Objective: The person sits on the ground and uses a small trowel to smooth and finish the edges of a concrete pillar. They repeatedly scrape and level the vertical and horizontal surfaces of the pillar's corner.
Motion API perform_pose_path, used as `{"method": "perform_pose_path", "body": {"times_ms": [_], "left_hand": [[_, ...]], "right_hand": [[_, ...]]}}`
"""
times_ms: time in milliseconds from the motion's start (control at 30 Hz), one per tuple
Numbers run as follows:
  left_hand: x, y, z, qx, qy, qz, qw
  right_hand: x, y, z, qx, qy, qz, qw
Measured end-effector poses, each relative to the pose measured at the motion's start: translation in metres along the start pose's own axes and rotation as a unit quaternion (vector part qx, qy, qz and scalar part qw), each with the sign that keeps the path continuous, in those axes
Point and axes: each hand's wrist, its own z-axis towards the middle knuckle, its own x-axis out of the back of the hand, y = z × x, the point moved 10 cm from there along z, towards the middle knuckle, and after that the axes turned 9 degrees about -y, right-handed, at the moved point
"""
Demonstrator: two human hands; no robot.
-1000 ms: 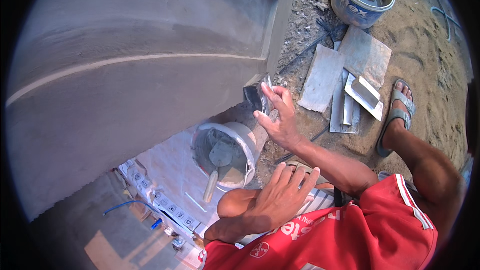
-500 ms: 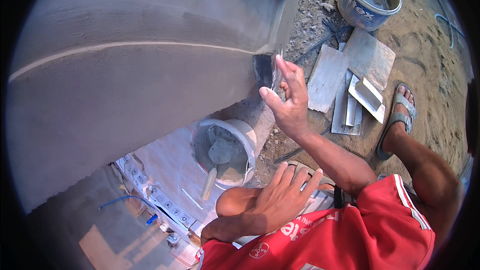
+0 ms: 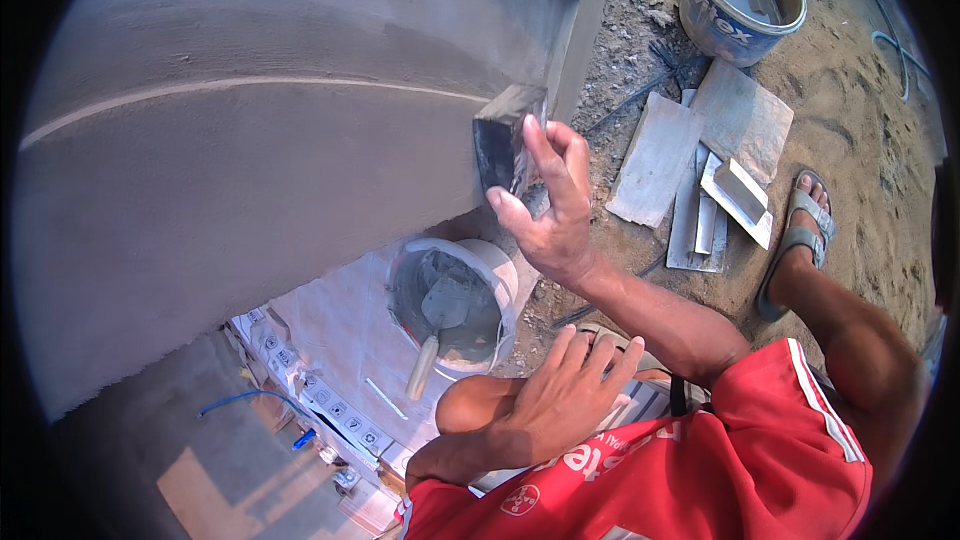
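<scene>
My right hand (image 3: 553,215) grips a dark rectangular block (image 3: 503,145) between thumb and fingers. The block has a black face and a greyish-brown upper side, and lies against the smooth grey plastered wall (image 3: 260,160) near its right-hand corner. A pale groove (image 3: 250,83) runs across the wall to the block's top. My left hand (image 3: 570,400) rests on my bent leg, fingers spread, holding nothing. Just below the wall's edge is a bucket (image 3: 505,305) of wet grey mortar, and a trowel (image 3: 440,315) stands in it with its wooden handle leaning over the rim.
Far right on the sandy ground is a tub (image 3: 722,38) of greyish water with a red-handled tool. Nearer lie flat slabs (image 3: 655,158) and metal finishing trowels (image 3: 735,195). Under the wall at lower left are a printed cardboard strip (image 3: 325,400) and a blue cord (image 3: 245,397).
My right hand has moved left and slightly down along the wall with the block, which now tilts and shows its upper side. My left hand stays on my leg.
</scene>
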Motion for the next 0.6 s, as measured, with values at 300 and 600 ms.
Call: {"method": "perform_pose_path", "body": {"times_ms": [300, 600], "left_hand": [[0.007, 0.0, -0.006, 0.018, 0.02, 0.01, 1.0], [0.007, 0.0, -0.009, 0.024, 0.031, 0.039, 0.998]], "right_hand": [[0.08, 0.103, 0.014, -0.207, -0.056, 0.131, 0.968], [0.049, 0.102, 0.059, -0.255, -0.226, 0.06, 0.938]]}}
